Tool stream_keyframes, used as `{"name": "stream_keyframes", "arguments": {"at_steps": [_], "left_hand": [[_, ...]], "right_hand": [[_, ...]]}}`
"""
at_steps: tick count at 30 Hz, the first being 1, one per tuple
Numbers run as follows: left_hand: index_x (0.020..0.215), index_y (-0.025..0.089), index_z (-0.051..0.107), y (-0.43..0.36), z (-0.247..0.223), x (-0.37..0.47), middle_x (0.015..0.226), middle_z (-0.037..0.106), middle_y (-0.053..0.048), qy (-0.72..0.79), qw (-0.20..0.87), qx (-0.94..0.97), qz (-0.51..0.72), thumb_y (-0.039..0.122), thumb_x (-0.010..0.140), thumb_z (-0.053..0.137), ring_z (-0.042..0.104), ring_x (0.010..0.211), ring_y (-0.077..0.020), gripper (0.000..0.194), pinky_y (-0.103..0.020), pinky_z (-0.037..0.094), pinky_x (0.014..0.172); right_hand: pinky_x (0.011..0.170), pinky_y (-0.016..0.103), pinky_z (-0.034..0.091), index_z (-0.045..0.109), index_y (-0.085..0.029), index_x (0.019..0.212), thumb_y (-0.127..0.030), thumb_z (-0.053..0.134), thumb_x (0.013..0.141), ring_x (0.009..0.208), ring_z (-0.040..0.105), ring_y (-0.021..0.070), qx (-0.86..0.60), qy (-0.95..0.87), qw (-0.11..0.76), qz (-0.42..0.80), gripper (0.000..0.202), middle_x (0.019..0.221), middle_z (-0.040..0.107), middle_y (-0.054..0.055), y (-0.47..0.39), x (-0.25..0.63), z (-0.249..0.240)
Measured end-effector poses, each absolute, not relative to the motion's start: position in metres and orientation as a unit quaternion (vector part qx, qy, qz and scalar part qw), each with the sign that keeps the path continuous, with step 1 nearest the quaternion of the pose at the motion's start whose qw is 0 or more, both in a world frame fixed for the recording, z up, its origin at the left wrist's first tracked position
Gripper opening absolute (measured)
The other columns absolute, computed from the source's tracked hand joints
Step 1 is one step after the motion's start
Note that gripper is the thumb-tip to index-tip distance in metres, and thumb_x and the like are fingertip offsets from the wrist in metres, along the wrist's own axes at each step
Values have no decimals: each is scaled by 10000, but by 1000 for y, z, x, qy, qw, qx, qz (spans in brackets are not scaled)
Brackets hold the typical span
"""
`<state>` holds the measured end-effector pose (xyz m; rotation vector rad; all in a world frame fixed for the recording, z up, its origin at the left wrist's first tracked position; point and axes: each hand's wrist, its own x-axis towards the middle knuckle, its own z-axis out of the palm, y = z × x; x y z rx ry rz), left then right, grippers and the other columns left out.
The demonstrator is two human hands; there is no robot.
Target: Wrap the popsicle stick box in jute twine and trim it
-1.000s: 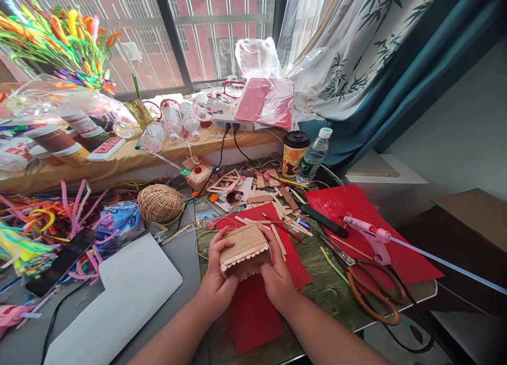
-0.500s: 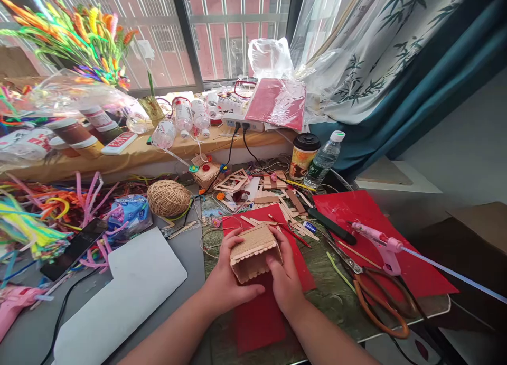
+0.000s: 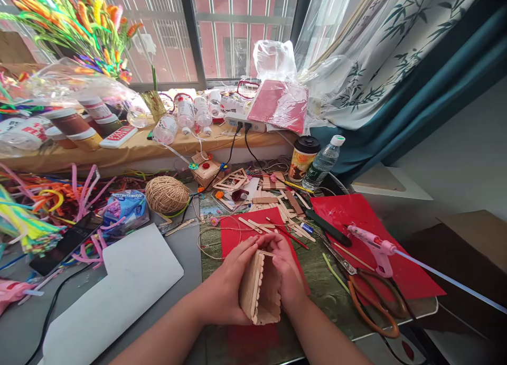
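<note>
Between both hands is a small open box made of wooden craft sticks point(image 3: 252, 288), tilted so its hollow side faces me and its scalloped stick ends show along the rim. My left hand point(image 3: 225, 288) wraps the box's left wall, fingers reaching over the far top. My right hand point(image 3: 287, 272) grips the right side, its fingers curled at the top and meeting the left fingertips. Under the box lies a red sheet point(image 3: 233, 238), partly hidden by my hands. Just beyond it are loose craft sticks point(image 3: 253, 225) and a red pencil point(image 3: 291, 235).
To the right, scissors point(image 3: 372, 301) and a pink glue gun point(image 3: 374, 249) lie on and beside another red sheet point(image 3: 415, 280). A water bottle point(image 3: 324, 164) and a lidded cup point(image 3: 303, 159) stand behind. Left are a twine ball point(image 3: 167, 195) and white board point(image 3: 119, 291).
The box has been turned in my hands, from its flat top facing up to standing on end with its side wall upright. My fingers have shifted over its far end.
</note>
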<state>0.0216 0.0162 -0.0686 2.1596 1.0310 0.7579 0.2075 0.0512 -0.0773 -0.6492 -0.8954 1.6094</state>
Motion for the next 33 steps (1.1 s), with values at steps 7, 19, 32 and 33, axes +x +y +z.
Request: {"name": "stream_keyframes", "arguments": {"at_steps": [7, 19, 32, 33], "left_hand": [[1692, 306, 120, 16, -71, 17, 1684, 304, -186, 456, 327, 731, 388, 505, 714, 923, 372, 1569, -441, 1281, -628, 390, 1267], [1685, 305, 183, 15, -89, 14, 1694, 311, -175, 464, 343, 631, 519, 560, 725, 903, 344, 1578, -469, 1226, -681, 325, 1275], [1700, 330, 153, 19, -88, 15, 1702, 271, -194, 516, 280, 665, 461, 453, 719, 947, 285, 1605, -476, 1269, -694, 296, 1282], [1701, 342, 136, 20, -85, 16, 1703, 266, -189, 520, 268, 677, 446, 445, 738, 934, 268, 1611, -474, 1255, -703, 298, 1278]], "right_hand": [[1018, 425, 519, 606, -262, 1060, -350, 566, 996, 1010, 661, 208, -388, -307, 682, 539, 116, 1072, 649, 36, 60, 210, -82], [828, 360, 520, 708, -207, 1087, -299, 634, 973, 871, 646, 226, -591, -707, 247, 301, 164, 1062, 708, 91, 75, 274, -64], [829, 351, 517, 706, -200, 910, -76, 591, 879, 900, 680, 245, -617, -723, 192, 244, 172, 959, 715, 82, 89, 291, -69], [857, 366, 528, 703, -202, 964, -112, 570, 921, 950, 683, 256, -614, -722, 208, 241, 166, 1009, 715, 92, 85, 294, -63]]}}
